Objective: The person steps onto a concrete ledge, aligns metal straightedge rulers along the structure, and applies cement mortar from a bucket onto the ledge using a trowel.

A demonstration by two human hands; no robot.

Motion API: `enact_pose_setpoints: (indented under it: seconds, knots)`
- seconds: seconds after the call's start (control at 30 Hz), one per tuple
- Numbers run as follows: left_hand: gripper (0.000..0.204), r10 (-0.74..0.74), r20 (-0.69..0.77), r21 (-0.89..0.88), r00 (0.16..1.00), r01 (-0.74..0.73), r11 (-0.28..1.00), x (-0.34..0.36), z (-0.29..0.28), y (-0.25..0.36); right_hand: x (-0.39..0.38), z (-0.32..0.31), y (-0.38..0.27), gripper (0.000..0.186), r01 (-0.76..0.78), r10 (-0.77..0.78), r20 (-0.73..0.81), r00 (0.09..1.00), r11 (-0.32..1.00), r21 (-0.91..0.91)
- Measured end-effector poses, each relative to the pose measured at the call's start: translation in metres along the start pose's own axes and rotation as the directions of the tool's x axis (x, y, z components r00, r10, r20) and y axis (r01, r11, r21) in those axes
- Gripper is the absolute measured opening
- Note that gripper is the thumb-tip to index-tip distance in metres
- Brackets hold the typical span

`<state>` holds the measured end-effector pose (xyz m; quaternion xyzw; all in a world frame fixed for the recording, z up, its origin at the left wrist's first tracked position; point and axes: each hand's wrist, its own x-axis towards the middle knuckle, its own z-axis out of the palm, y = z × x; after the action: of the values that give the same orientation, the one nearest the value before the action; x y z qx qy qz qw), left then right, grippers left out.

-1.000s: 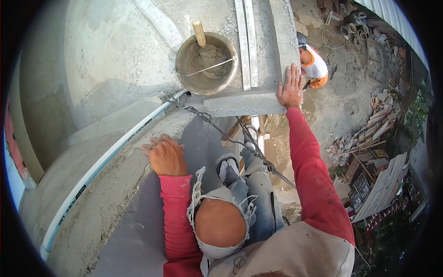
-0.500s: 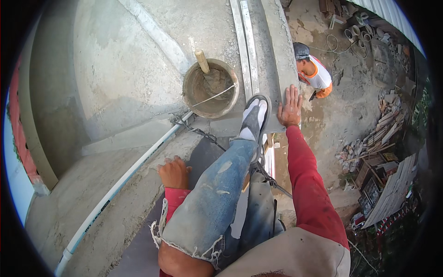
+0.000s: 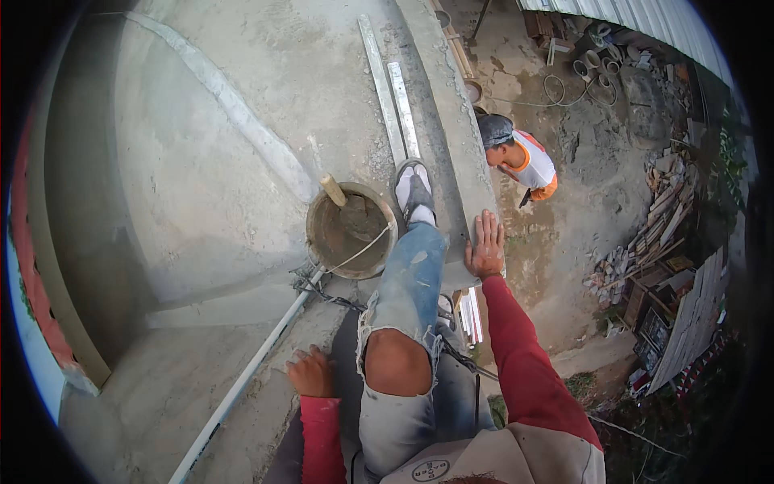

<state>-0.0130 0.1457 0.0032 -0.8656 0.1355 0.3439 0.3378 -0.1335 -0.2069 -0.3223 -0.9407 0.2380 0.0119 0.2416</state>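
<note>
Right grip, in the head view, is laid out flat, palm down on the concrete parapet, its fingers pointing toward 12 o'clock and holding nothing. That parapet runs off between 11 and 12 o'clock. Left grip, at 8 o'clock from the right one, rests on the rough ledge, its fingers loosely bent with nothing seen in them; its palm side is hidden. At 9 o'clock from it passes a white pipe.

At 9 o'clock from the right grip stands a round bucket with grey mortar inside and a wooden handle sticking up. Just beside it, at 2 o'clock, is a sandalled foot; two pale strips lie beyond at about 12. Past the parapet, at 1 o'clock from the right grip, a co-worker in a cap is on lower ground.
</note>
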Motion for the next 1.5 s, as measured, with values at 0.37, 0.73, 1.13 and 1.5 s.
enact_pose_setpoints:
  seconds: [0.37,0.73,1.13,1.5]
  knots:
    - [0.091,0.127,0.332,-0.169,0.935,-0.074,0.983,-0.101,-0.128,-0.086,-0.008,0.009,0.008,0.081,-0.014,0.021,0.079,0.997,0.996,-0.090]
    - [0.076,0.107,0.487,-0.165,0.867,-0.029,0.986,-0.126,-0.135,-0.108,-0.005,-0.007,-0.003,0.082,0.024,0.016,0.193,0.981,0.979,-0.202]
    - [0.075,0.105,0.513,-0.230,0.852,0.018,0.973,-0.119,-0.149,-0.101,0.001,-0.011,-0.012,0.078,0.053,0.072,0.281,0.957,0.909,-0.414]
    - [0.075,0.304,0.303,0.221,0.903,-0.377,0.899,-0.131,-0.122,-0.126,-0.012,-0.008,-0.004,0.088,0.060,0.034,0.233,0.972,0.921,-0.385]
